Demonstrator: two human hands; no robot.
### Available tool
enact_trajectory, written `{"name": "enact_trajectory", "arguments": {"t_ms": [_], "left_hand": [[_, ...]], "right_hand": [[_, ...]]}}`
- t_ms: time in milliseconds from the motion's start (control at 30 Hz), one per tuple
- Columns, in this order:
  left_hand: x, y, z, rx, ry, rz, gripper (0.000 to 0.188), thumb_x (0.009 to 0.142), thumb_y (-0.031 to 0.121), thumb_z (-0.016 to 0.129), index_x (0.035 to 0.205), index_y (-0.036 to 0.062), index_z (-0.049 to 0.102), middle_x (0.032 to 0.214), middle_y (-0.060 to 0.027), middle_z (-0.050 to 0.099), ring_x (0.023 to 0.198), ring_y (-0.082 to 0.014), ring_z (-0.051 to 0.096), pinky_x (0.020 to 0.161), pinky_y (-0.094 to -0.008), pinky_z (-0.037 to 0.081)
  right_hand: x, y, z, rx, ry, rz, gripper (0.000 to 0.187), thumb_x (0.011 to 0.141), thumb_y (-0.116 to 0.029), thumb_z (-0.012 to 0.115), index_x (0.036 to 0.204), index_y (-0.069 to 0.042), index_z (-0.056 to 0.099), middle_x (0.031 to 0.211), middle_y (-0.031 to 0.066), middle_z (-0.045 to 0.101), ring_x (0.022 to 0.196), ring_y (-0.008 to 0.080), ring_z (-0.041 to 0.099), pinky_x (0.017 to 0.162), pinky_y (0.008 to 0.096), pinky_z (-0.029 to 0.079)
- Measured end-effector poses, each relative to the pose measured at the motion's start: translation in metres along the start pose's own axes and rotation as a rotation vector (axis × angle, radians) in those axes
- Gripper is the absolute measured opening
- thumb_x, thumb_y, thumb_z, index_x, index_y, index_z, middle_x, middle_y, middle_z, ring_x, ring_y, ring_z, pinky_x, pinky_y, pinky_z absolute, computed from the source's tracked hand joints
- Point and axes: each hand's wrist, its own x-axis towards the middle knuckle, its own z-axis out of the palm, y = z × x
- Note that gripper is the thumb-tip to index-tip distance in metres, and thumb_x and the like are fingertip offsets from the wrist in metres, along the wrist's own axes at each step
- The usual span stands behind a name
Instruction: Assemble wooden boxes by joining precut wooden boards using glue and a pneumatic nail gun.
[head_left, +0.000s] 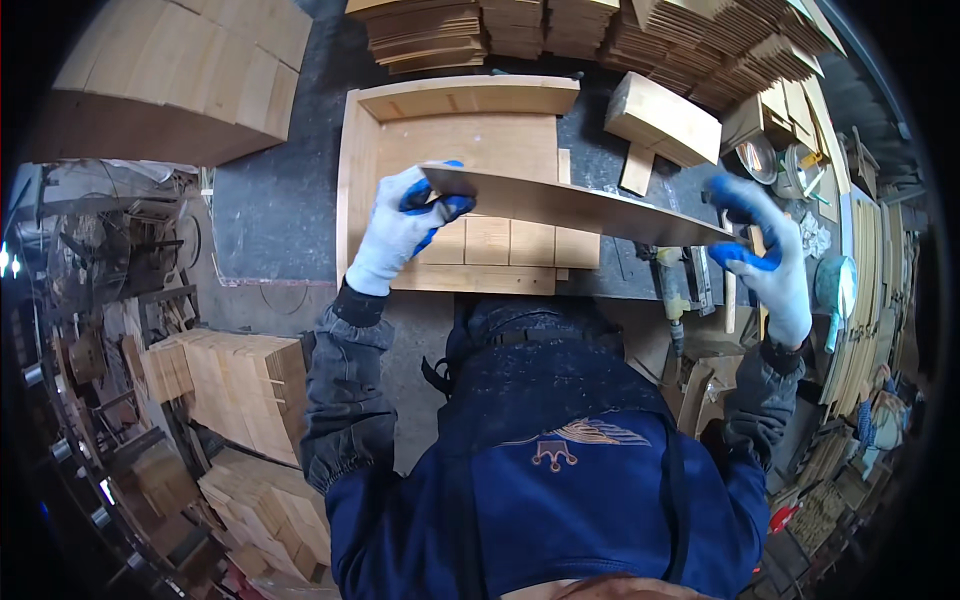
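Note:
My left hand (412, 220), in a white glove with blue fingertips, pinches the left end of a thin wooden panel (590, 209). The panel is held edge-on above the bench, tilted down to the right. Around its right end is my right hand (765, 250), gloved alike, thumb and fingers spread apart and slightly blurred; whether it touches the panel I cannot tell. Below the panel lies a shallow wooden box frame (350, 190) with raised sides. Several small wood blocks (487, 241) sit in a row along its near side, partly hidden by the panel.
Stacks of thin boards (425, 35) line the far side of the dark bench (270, 230). A large wooden block stack (190, 75) stands at far left. Right of the frame are a wooden block (663, 118), a power tool (672, 290), a tape roll (757, 158) and a bucket (798, 172).

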Motion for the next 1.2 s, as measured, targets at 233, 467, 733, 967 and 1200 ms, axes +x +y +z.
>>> {"name": "enact_trajectory", "arguments": {"t_ms": [233, 467, 733, 967, 1200], "left_hand": [[-0.020, -0.023, -0.031, -0.298, 0.095, -0.281, 0.019, 0.083, 0.003, 0.072, 0.101, -0.0014, 0.069, 0.089, -0.0029, 0.070, 0.080, -0.0075, 0.062, 0.070, -0.0213, 0.050], [-0.011, -0.065, -0.041, -0.192, 0.137, -0.283, 0.018, 0.081, 0.008, 0.075, 0.096, 0.0010, 0.070, 0.087, -0.0008, 0.070, 0.076, -0.0064, 0.059, 0.070, -0.0246, 0.049], [-0.022, -0.105, -0.043, -0.078, 0.150, -0.375, 0.024, 0.080, 0.012, 0.077, 0.099, 0.0003, 0.070, 0.090, -0.0022, 0.071, 0.079, -0.0088, 0.059, 0.073, -0.0265, 0.050], [-0.023, -0.124, -0.040, -0.060, 0.161, -0.380, 0.030, 0.080, 0.015, 0.078, 0.103, -0.0005, 0.069, 0.093, -0.0035, 0.071, 0.083, -0.0096, 0.059, 0.075, -0.0279, 0.050], [-0.023, -0.122, -0.042, -0.040, 0.166, -0.402, 0.030, 0.080, 0.016, 0.078, 0.104, 0.0004, 0.068, 0.089, -0.0031, 0.070, 0.078, -0.0098, 0.056, 0.073, -0.0285, 0.049]], "right_hand": [[0.018, 0.097, 0.084, 0.594, -0.117, 0.338, 0.082, 0.067, -0.005, 0.082, 0.137, -0.003, 0.041, 0.132, 0.0111, 0.051, 0.105, 0.0170, 0.056, 0.079, 0.0301, 0.054], [0.029, 0.144, 0.156, 0.237, 0.282, 0.382, 0.027, 0.082, -0.009, 0.076, 0.105, -0.002, 0.062, 0.090, 0.0052, 0.062, 0.081, 0.0135, 0.059, 0.072, 0.0284, 0.049], [0.038, 0.107, 0.160, 0.061, 0.118, 0.076, 0.019, 0.083, -0.015, 0.073, 0.096, -0.002, 0.066, 0.088, 0.0110, 0.061, 0.076, 0.0245, 0.057, 0.068, 0.0351, 0.045], [0.040, 0.120, 0.164, -0.015, 0.112, 0.022, 0.017, 0.082, -0.002, 0.070, 0.098, -0.001, 0.064, 0.079, 0.0029, 0.060, 0.071, 0.0081, 0.051, 0.064, 0.0274, 0.044], [0.038, 0.124, 0.177, 0.016, 0.146, 0.094, 0.021, 0.080, -0.014, 0.076, 0.087, -0.001, 0.062, 0.076, 0.0111, 0.055, 0.066, 0.0247, 0.048, 0.061, 0.0366, 0.040]]}}
